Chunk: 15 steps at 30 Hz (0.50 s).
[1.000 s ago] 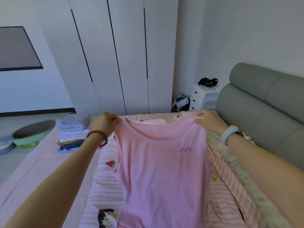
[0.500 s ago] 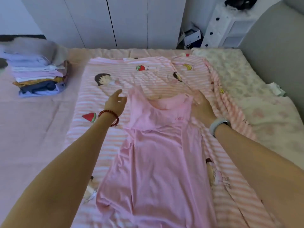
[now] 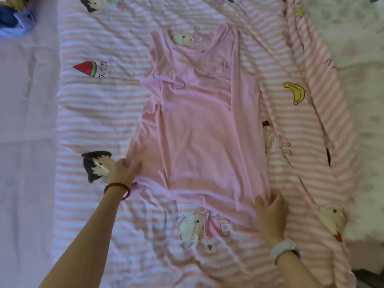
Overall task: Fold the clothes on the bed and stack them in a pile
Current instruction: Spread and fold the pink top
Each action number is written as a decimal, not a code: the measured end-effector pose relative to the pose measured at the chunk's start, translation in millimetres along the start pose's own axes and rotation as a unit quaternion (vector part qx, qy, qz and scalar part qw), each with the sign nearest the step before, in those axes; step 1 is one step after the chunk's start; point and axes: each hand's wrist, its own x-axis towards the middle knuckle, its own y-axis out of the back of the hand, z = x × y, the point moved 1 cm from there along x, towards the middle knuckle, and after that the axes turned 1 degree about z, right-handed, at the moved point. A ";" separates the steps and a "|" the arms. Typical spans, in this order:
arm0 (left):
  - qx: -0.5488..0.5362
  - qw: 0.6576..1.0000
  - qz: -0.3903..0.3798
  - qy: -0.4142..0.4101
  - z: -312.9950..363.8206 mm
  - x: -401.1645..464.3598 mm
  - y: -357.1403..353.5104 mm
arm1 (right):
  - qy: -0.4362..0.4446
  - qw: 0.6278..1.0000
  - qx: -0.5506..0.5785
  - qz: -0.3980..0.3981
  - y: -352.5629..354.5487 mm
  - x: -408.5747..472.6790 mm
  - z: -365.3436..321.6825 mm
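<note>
The striped blanket point(image 3: 87, 113) fills our view, and the pink dress point(image 3: 199, 125), which we held up by the shoulders a second ago, now lies spread lengthwise on it, neckline far from us. Our hands have moved from neckline to hem: our left hand point(image 3: 124, 170) pinches the near left corner, our right hand point(image 3: 271, 213) grips the right corner, tugging it flat for the first fold, we judge

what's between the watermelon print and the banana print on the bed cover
In the head view, the upper part of the pink dress lies spread between the watermelon print and the banana print, with bare striped cover either side.
</note>
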 end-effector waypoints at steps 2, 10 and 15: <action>-0.035 0.999 -0.024 -0.031 -7.9 -14.1 0.8 | -0.016 1.000 0.001 -0.012 1.2 -15.9 17.3; -0.176 0.972 0.112 -0.111 -33.9 -74.4 15.7 | -0.036 0.979 0.179 -0.087 25.0 -33.0 40.5; -0.271 0.959 0.054 -0.066 -33.1 -100.5 39.2 | 0.014 0.963 0.268 -0.032 65.3 -25.2 27.8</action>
